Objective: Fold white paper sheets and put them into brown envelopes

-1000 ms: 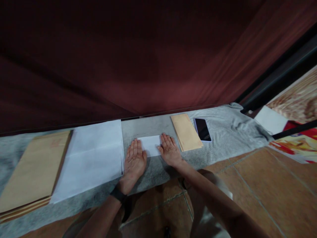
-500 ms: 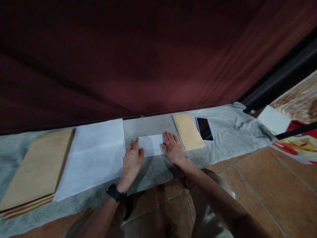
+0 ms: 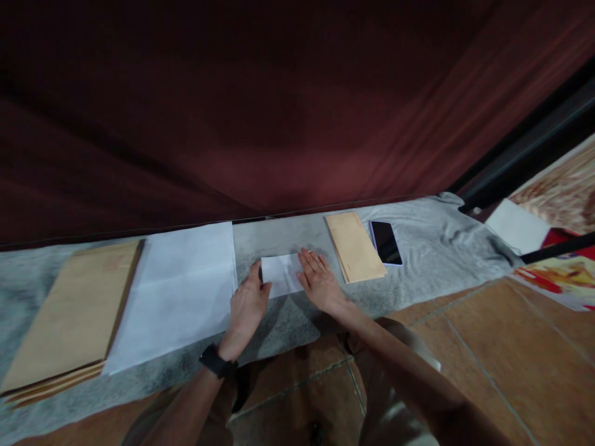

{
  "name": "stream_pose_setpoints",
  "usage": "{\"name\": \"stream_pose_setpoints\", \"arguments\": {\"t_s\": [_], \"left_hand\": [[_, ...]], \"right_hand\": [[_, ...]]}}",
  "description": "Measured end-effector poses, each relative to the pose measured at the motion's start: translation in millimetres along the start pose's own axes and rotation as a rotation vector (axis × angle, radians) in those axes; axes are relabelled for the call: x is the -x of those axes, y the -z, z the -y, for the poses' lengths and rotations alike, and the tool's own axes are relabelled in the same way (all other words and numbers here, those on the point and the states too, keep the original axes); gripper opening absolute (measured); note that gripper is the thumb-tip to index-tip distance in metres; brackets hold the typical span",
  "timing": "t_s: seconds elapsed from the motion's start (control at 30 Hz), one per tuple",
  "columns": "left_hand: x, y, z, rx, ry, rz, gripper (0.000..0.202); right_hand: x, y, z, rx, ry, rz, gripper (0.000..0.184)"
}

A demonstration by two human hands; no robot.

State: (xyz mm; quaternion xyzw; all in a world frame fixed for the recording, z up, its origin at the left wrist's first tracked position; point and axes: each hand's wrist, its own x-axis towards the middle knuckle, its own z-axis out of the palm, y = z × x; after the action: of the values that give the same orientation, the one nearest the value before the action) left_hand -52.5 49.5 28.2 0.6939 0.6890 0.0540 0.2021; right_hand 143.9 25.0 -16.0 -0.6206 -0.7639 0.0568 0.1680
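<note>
A narrow folded white paper (image 3: 281, 275) lies on the grey cloth between my hands. My left hand (image 3: 250, 298), with a black watch on its wrist, is at the paper's left end, thumb and forefinger bent around that edge. A dark gap shows beside the edge, which looks slightly raised. My right hand (image 3: 321, 284) lies flat over the paper's right end, fingers stretched out, hiding that part. Just left of my left hand are large white sheets (image 3: 179, 291). To the right of my right hand rests a small stack of brown envelopes (image 3: 356, 246).
A phone (image 3: 385, 243) lies beside the small envelopes. At the far left is a stack of large brown envelopes (image 3: 74, 310). The grey cloth (image 3: 441, 248) covers a long, narrow surface against a dark red curtain (image 3: 288, 124). Brown tiles (image 3: 520, 334) form the floor.
My right hand has slid a little to the left over the paper. My left fingers have curled more at its left edge, where a dark gap now shows.
</note>
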Motion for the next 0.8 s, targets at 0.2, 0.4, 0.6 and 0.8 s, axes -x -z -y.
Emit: {"name": "stream_pose_setpoints", "arguments": {"t_s": [0.2,0.4,0.6,0.8], "left_hand": [[5.0,-6.5,2.9,-0.087,-0.100,-0.137,0.052],[3.8,-39.7,-6.7,-0.035,-0.517,-0.319,0.052],[2.0,-66.0,-13.8,-0.058,-0.559,-0.273,0.067],[-3.4,-66.7,-8.9,-0.094,-0.502,-0.291,0.072]], "right_hand": [[8.4,-10.7,23.4,-0.015,0.144,0.024,0.051],[11.2,-14.4,23.8,0.015,0.147,0.025,0.053],[11.2,-14.5,22.8,0.059,0.146,0.047,0.062],[6.9,-21.7,20.5,0.069,0.093,-0.029,0.057]]}}
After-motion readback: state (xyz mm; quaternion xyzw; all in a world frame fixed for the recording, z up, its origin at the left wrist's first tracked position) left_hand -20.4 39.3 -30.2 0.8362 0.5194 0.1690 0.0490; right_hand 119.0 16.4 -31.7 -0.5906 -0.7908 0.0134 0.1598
